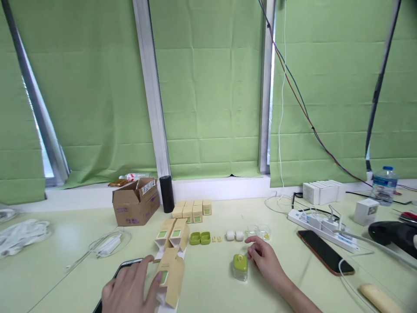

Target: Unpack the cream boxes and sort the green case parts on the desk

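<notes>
My left hand [130,287], its fingers spread, lies over a dark phone [114,278]. Its thumb is at the edge of an opened beige carton [170,271]; whether they touch I cannot tell. Two similar opened cartons [172,234] stand just beyond. My right hand [265,261] has its index finger stretched out and holds nothing. Left of its fingertips stands a small clear container with a green lid [240,263], a little yellow loop on top. Ahead lie two green lids [200,238], small yellow loops [216,239], white rolls [234,235] and clear containers [258,231].
Closed beige cartons [192,211] stand in rows behind. A cardboard box [136,202] and black cylinder [167,194] are at back left. On the right lie a phone [325,252], a power strip [322,230] with cables, white boxes [324,192] and a water bottle [384,184].
</notes>
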### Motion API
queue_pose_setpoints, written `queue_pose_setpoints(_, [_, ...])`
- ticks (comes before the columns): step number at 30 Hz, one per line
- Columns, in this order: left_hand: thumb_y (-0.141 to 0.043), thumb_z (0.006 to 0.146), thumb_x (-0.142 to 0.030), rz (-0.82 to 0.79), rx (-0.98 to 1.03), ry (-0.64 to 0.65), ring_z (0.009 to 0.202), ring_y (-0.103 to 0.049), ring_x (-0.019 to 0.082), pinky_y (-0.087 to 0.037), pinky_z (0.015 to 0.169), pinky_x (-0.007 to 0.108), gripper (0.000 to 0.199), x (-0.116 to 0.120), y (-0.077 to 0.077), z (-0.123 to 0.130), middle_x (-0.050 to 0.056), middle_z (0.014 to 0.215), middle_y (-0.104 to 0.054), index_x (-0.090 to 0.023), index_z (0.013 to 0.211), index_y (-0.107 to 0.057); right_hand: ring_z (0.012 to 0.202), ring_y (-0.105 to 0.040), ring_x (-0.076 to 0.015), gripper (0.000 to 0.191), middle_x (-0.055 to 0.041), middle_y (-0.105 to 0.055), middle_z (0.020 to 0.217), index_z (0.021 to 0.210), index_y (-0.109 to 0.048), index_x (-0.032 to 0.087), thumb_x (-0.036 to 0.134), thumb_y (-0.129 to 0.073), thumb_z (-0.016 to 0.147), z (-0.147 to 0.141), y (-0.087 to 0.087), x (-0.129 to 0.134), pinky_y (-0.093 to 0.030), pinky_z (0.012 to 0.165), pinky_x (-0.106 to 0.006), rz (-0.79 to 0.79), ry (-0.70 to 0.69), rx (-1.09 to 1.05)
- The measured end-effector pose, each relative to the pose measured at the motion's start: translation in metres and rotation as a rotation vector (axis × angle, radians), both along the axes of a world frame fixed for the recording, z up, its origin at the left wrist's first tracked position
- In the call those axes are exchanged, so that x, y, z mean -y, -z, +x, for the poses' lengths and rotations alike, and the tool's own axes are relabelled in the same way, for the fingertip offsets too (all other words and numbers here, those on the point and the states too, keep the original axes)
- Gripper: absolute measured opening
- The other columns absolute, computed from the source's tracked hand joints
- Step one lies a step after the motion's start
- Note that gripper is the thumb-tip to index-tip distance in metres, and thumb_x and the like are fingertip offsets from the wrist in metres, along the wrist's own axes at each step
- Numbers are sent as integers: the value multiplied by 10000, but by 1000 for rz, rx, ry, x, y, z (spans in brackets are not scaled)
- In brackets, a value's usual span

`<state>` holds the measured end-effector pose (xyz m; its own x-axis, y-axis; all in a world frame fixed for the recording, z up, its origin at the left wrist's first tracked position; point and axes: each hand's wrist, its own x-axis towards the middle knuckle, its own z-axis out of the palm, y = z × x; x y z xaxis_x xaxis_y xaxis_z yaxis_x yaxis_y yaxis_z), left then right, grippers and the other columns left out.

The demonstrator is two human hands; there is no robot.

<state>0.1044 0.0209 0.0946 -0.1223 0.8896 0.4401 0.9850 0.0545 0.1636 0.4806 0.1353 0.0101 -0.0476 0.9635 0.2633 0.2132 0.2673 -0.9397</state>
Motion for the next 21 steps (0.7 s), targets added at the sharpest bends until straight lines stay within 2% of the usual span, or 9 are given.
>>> queue_pose_setpoints(2, [-437, 976, -501, 138, 28, 62, 1178, -587, 376, -404, 935, 517, 436, -2, 1, 5, 144, 1230, -708, -232, 1272, -609, 721, -634, -228, 231, 2, -650, 723, 985, -660, 224, 294, -564, 787, 3, -4, 3, -459, 690, -333, 6, -20, 13])
queue_pose_setpoints(4, [-490, 971, -485, 235, 71, 187, 1186, -573, 362, -436, 923, 496, 383, -7, 5, 16, 132, 1244, -690, -253, 1253, -604, 811, -642, -229, 279, -25, -700, 867, 989, -671, 225, 230, -590, 722, 7, -11, 10, -471, 727, -326, -4, -94, 54])
queue_pose_setpoints(7, [-557, 958, -414, 274, 129, 394, 1208, -564, 336, -468, 984, 490, 336, -16, 11, 44, 103, 1250, -675, -285, 1266, -597, 1046, -622, -257, 551, -46, -683, 1142, 1151, -650, 240, 146, -661, 607, 11, -23, 24, -483, 881, -341, -46, -252, 203])
queue_pose_setpoints(9, [-538, 972, -354, 198, 171, 489, 1226, -565, 321, -474, 1029, 494, 322, -23, 13, 66, 102, 1255, -664, -287, 1283, -591, 1128, -583, -282, 638, -56, -646, 1199, 1191, -632, 241, 138, -732, 570, 8, -28, 33, -453, 974, -375, -59, -250, 318])
queue_pose_setpoints(12, [-498, 969, -262, 13, 247, 567, 1225, -582, 305, -484, 1060, 502, 382, -32, 12, 97, 120, 1282, -644, -269, 1344, -571, 1078, -580, -292, 537, -60, -636, 1141, 1123, -645, 230, 172, -763, 602, 0, -28, 39, -446, 946, -392, -54, -162, 436])
queue_pose_setpoints(16, [-519, 905, -181, -238, 351, 622, 1240, -585, 291, -479, 1092, 485, 482, -47, 13, 126, 129, 1305, -624, -244, 1380, -561, 1069, -588, -284, 487, -51, -650, 1115, 1132, -653, 241, 165, -725, 657, -7, -23, 37, -441, 939, -380, -27, -119, 434])
queue_pose_setpoints(21, [-562, 811, -92, -398, 487, 641, 1508, -362, 305, -264, 1265, 511, 754, -67, 28, 142, 123, 1554, -483, -243, 1539, -437, 1113, -590, -285, 595, -56, -672, 1175, 1234, -630, 254, 146, -738, 659, -10, -22, 35, -430, 989, -380, 33, -112, 427])
